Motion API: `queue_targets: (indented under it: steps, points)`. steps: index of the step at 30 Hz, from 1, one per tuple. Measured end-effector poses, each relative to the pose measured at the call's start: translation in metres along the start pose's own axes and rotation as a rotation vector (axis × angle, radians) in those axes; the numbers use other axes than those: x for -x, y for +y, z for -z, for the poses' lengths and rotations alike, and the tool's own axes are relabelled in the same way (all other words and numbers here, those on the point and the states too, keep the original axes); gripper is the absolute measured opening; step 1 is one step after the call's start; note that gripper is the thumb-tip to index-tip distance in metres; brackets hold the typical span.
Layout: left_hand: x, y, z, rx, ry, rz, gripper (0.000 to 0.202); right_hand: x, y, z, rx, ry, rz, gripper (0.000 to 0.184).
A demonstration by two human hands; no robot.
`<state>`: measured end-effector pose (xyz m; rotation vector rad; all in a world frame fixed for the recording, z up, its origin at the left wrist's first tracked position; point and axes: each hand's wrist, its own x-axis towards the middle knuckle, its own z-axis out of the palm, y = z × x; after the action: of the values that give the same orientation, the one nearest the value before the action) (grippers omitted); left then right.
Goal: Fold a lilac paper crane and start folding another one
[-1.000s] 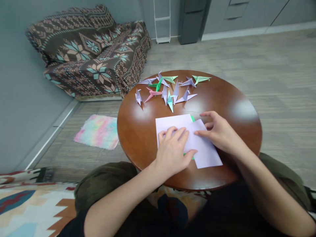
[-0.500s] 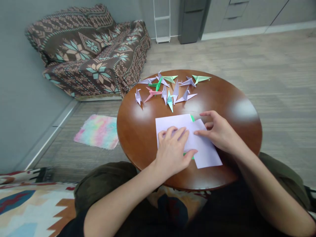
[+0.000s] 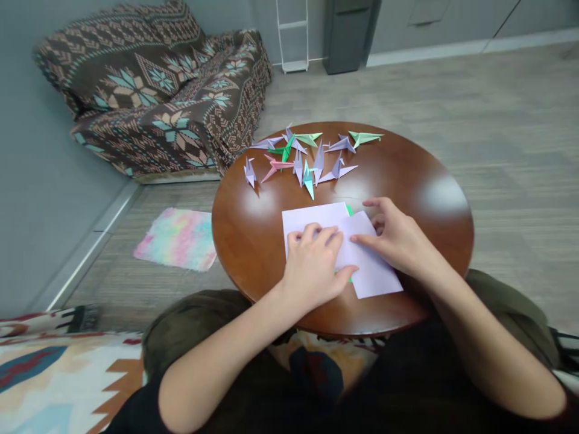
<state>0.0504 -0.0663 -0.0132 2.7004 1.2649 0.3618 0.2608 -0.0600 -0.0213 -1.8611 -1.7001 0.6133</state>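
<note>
My left hand (image 3: 313, 263) lies palm down with its fingers spread, pressing on a pile of lilac paper (image 3: 312, 215). Over the pile's right side, at an angle, lies a lilac sheet (image 3: 376, 272). My right hand (image 3: 400, 236) is at this sheet's upper right edge. Its thumb rests on top, the index finger reaches past the edge, and the other fingers are curled beside it, partly hidden. A bit of green paper (image 3: 350, 210) shows from under the lilac at the top, with more green near my left thumb.
Several folded paper cranes, among them a pink one (image 3: 277, 166), a light blue one (image 3: 308, 181) and a green one (image 3: 284, 149), stand at the far side of the round brown table (image 3: 253, 253). Beyond are a covered sofa (image 3: 172, 123) and a fluffy pastel mat (image 3: 181, 240).
The whole view has shifted slightly, so the table sits a little higher and further left. Both hands keep nearly the same places on the paper.
</note>
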Motion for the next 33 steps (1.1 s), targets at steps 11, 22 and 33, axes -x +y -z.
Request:
queue_targets:
  steps: [11,22,33]
  points:
    - [-0.001,0.0,0.0,-0.034,-0.018,-0.01,0.063,0.035,0.009,0.022,-0.249,-0.273,-0.157,0.084]
    - [-0.002,-0.002,-0.002,-0.037,0.008,-0.011,0.061,0.036,0.007,0.023,-0.329,-0.26,-0.174,0.076]
    - [-0.002,-0.001,-0.002,-0.031,-0.004,-0.005,0.062,0.035,0.01,0.023,-0.356,-0.287,-0.176,0.071]
